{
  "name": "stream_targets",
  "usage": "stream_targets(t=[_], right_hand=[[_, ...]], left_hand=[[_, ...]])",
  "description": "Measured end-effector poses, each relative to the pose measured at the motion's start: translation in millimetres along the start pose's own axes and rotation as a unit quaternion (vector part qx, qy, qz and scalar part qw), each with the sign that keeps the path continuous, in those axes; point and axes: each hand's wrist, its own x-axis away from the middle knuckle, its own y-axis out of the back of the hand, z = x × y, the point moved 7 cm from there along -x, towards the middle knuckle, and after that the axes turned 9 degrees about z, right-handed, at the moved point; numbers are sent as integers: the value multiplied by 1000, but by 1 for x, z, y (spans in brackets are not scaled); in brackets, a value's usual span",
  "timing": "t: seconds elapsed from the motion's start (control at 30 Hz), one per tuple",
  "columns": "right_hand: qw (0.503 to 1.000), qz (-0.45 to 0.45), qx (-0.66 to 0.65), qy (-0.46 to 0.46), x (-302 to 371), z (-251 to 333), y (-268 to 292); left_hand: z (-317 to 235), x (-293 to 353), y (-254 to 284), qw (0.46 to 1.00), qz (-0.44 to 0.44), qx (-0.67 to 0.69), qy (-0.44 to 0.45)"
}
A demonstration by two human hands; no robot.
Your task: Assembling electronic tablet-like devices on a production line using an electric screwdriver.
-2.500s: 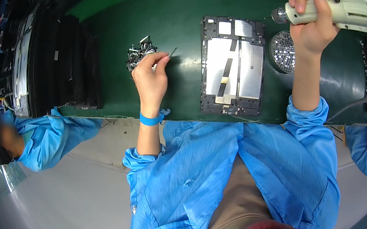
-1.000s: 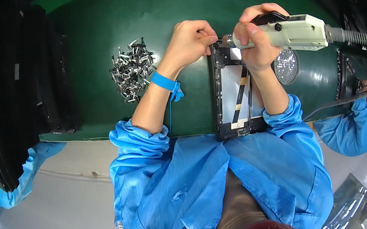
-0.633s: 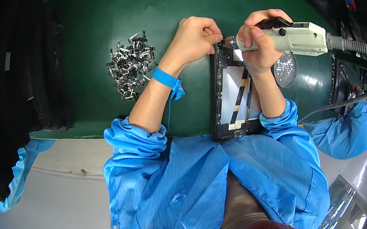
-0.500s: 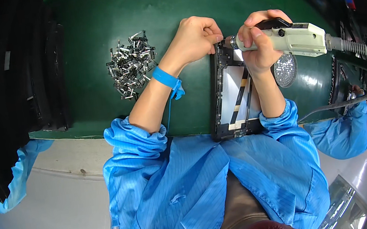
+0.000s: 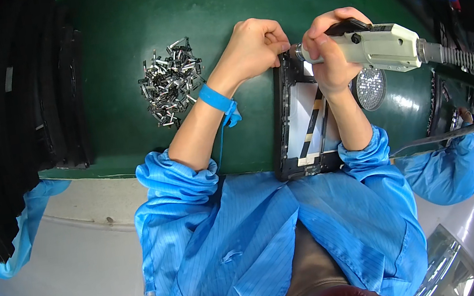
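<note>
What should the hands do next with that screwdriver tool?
Probably press the electric screwdriver straight down and drive the screw: the right hand holds its tip at the top edge of the black frame, where the left hand pinches right beside it.

Your only screen-like item is the dark rectangular tablet panel [image 5: 305, 119] lying lengthwise on the green mat straight ahead of you, its black frame holding a pale silver-white inner plate crossed by a black and tan strip. A small pale rectangular label [image 5: 8, 78] sits on the stack of black trays at your far left, too blurred to make out. You have no packages or signs in view.
</note>
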Motion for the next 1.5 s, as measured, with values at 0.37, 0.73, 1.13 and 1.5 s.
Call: stream_targets(t=[0.37, 0.73, 1.13, 1.5], right_hand=[[993, 43, 110, -10, 4, 1, -12], [997, -27, -62, -28, -7, -3, 16], [963, -129, -189, 143, -54, 82, 97], [948, -195, -191, 164, -32, 141, 152]], left_hand=[[1, -1, 1, 1000, -12, 6, -6], [0, 4, -3, 1000, -3, -10, 8], [4, 21, -4, 994, -110, -16, -17], [-12, 161, -107, 932, -112, -308, 155]])
